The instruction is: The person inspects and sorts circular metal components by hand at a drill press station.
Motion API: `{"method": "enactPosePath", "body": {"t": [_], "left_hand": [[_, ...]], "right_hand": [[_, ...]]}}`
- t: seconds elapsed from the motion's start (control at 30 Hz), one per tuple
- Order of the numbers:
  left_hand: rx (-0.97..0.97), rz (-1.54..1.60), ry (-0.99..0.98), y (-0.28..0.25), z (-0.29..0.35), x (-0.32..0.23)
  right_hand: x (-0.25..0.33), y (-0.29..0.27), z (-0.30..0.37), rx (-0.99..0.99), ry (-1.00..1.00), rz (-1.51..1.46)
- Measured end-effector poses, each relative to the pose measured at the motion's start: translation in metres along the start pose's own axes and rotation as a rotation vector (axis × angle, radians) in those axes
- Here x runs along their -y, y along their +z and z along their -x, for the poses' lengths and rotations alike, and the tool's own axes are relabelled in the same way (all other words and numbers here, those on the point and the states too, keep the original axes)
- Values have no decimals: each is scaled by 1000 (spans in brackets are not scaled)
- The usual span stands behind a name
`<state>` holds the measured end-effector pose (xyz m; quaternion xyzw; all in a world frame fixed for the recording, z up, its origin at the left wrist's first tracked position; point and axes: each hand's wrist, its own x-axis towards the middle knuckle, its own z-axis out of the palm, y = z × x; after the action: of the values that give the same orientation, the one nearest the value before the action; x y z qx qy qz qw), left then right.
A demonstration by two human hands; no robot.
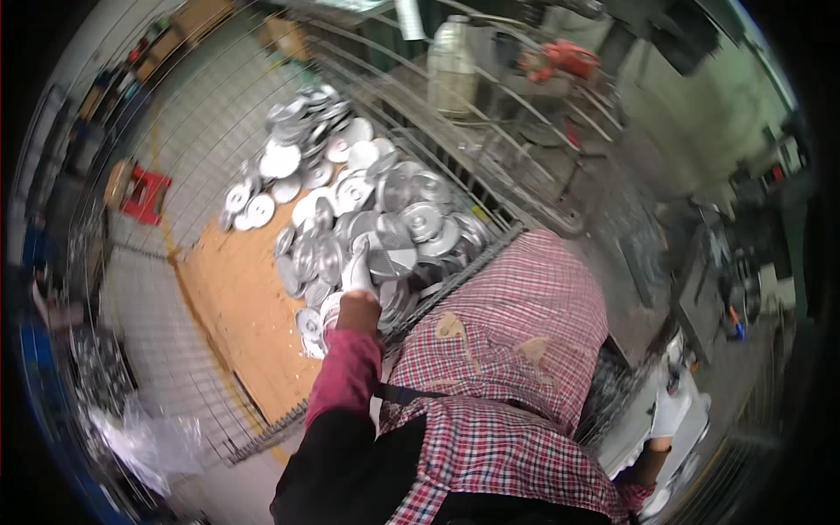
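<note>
My left hand (357, 276), in a white glove, reaches into a wire cage (262, 429) and grips a round shiny metal disc (391, 252) by its edge. The disc is on top of a heap of several similar metal discs (350, 197) piled against the cage's right side. My right hand (668, 411), also gloved in white, is down at the lower right on a pale metal surface (691, 437). It is small and partly hidden, so I cannot make out what it holds. A red plaid apron (507, 367) covers my front.
A brown board (236, 306) lines the cage floor left of the heap. A red stool (144, 194) stands outside the cage at the left. A pale plastic jug (452, 66) and a red tool (569, 57) sit beyond the cage. A crumpled clear plastic bag (144, 437) lies at lower left.
</note>
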<state>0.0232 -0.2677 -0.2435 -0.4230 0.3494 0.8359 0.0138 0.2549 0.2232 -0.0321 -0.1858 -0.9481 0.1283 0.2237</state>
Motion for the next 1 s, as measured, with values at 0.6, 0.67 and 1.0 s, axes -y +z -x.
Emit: {"method": "enactPosePath", "body": {"t": [0.6, 0.67, 1.0], "left_hand": [[1210, -443, -472, 222, 225, 150], [1261, -389, -435, 216, 229, 147], [1340, -613, 268, 223, 268, 120]], "right_hand": [[49, -12, -79, 314, 470, -1122], [42, -23, -66, 161, 453, -1069], [23, 5, -22, 111, 400, -957]]}}
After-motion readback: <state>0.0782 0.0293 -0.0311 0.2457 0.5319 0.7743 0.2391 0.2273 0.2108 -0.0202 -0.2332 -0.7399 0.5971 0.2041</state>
